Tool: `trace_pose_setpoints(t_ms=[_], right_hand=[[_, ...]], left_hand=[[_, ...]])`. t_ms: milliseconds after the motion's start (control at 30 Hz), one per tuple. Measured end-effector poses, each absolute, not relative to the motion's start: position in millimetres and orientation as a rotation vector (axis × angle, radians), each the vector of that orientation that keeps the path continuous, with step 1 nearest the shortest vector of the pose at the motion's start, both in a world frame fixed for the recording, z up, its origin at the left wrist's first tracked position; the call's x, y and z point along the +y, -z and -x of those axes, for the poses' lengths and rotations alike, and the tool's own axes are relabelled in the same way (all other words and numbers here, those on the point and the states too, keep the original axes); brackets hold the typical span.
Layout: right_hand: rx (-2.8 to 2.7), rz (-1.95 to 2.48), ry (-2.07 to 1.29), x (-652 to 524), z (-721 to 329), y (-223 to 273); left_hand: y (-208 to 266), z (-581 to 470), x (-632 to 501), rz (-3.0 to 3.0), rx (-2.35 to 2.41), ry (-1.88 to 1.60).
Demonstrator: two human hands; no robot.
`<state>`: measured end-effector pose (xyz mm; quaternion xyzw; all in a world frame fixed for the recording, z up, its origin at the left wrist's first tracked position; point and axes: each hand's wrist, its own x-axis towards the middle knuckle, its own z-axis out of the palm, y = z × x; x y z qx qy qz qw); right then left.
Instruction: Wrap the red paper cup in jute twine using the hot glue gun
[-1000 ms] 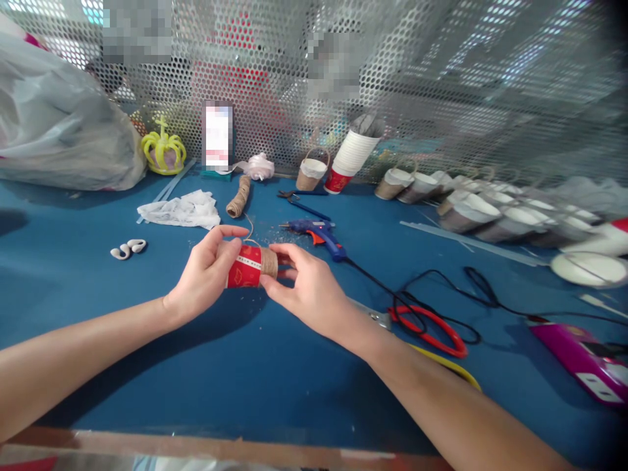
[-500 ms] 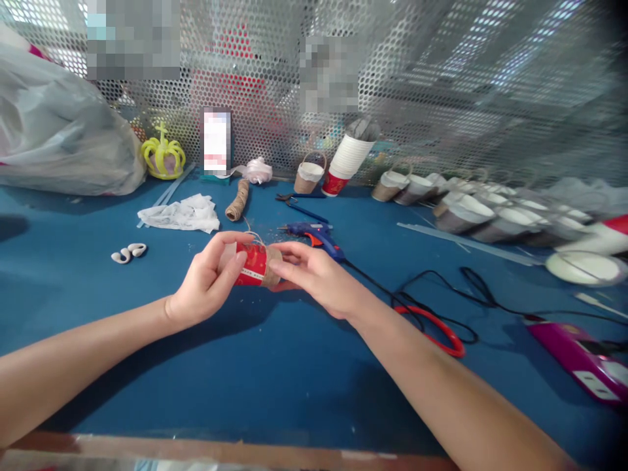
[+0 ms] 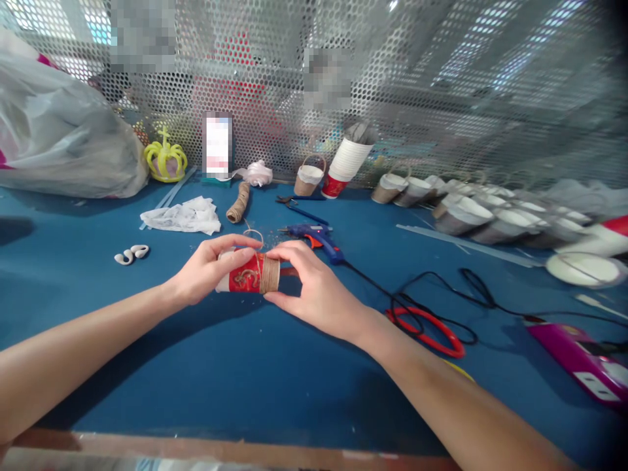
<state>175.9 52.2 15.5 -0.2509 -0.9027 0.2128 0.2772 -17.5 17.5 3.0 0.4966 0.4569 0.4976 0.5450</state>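
A red paper cup lies on its side between my hands, with brown twine wound round its right end. My left hand is closed on the cup's left part, thumb and fingers over the top. At the twine-wrapped end, my right hand grips with the fingers above and the thumb below. A loose strand of twine loops up behind the cup toward a twine roll. Just behind my right hand lies a blue glue gun with an orange trigger.
Pliers and a leaning stack of paper cups are at the back. Several twine-wrapped cup baskets crowd the right, near a purple power strip and black cable. Left are white cloth, a yellow crown and a plastic bag.
The cup has turned about its length, now showing a gold pattern, and moved slightly left. My right hand's grip has opened wider, with its thumb now at the lower edge.
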Motion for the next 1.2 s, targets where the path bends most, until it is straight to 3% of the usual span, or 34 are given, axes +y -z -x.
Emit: trace_pose_setpoints(t_ms=[333, 533, 633, 833, 1000, 1100, 1200], right_hand=[[-2.399, 0.764, -0.581, 57, -181, -12], [-2.364, 1.669, -0.200, 104, -201, -34], [-2.419, 1.841, -0.184, 127, -209, -30], [-2.322, 1.952, -0.330, 149, -211, -8], [-2.113, 1.864, -0.521, 140, -212, -18], [-2.048, 1.668, -0.735, 117, -215, -33], [-1.873, 1.403, -1.263, 90, -217, -42]], left_hand=[[5, 14, 18, -1.427, 1.321, -1.241], [3, 12, 15, -1.577, 1.364, -1.209], [5, 12, 16, -1.599, 1.366, -1.180], [7, 13, 15, -1.628, 1.368, -1.135], [2, 12, 15, -1.665, 1.450, -1.107], [-1, 13, 15, -1.667, 1.487, -1.077], [-2, 14, 15, -1.673, 1.507, -1.055]])
